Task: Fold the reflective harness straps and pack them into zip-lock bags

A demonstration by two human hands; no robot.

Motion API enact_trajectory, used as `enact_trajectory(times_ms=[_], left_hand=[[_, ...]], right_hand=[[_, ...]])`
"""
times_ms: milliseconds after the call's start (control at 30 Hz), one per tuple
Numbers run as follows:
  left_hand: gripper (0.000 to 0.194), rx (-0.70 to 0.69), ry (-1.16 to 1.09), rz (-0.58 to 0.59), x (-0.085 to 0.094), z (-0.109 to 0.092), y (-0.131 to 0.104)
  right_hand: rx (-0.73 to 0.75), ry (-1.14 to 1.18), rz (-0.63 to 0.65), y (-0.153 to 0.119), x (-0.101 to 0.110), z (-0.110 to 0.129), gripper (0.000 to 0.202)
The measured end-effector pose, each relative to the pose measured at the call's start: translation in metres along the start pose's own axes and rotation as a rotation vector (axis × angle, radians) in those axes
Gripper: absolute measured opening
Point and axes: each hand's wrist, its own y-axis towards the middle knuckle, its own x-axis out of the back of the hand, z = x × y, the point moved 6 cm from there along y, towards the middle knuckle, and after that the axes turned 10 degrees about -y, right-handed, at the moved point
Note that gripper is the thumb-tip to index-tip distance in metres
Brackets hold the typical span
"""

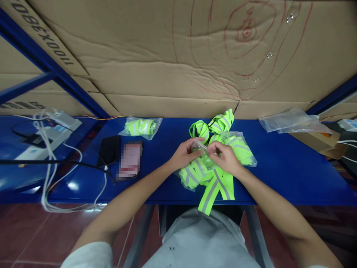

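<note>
A phone (pixel 129 160) with a blurred-out screen lies on the blue table (pixel 290 167), just beside a black slab (pixel 108 149) whose near end meets a white cable (pixel 100 193). Farther left sit a white power strip (pixel 68 122), tangled white wires (pixel 50 149) and a black cord (pixel 55 162). Behind, cardboard (pixel 134 48) bears hand-drawn red rings (pixel 247 31), beside a slanting blue post (pixel 80 87). Reddish tiles (pixel 33 227) cover the floor; an open carton (pixel 312 140) stands at right.

Bench (pixel 279 160) is smooth, glossy, apparently painted; straps (pixel 211 193) look like matt woven cloth with sleeker grey bands; handled bag (pixel 206 162) is thin, shiny clear plastic; panel (pixel 134 56) is matt, creased cardboard; shirt (pixel 206 238) is soft, dull cloth.
</note>
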Motion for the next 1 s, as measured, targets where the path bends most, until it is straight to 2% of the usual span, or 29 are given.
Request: enact_trajectory(times_ms=[267,1000], left_hand=[[0.066,0.016,0.036,0.061,-0.005,0.003,-0.001],[0.066,-0.01,0.097,0.132,-0.011,0.005,-0.003]], right_hand=[[-0.02,0.051,0.042,0.0,-0.005,-0.005,0.015],[-0.024,0.155,0.041,-0.001,-0.012,-0.01,0.014]])
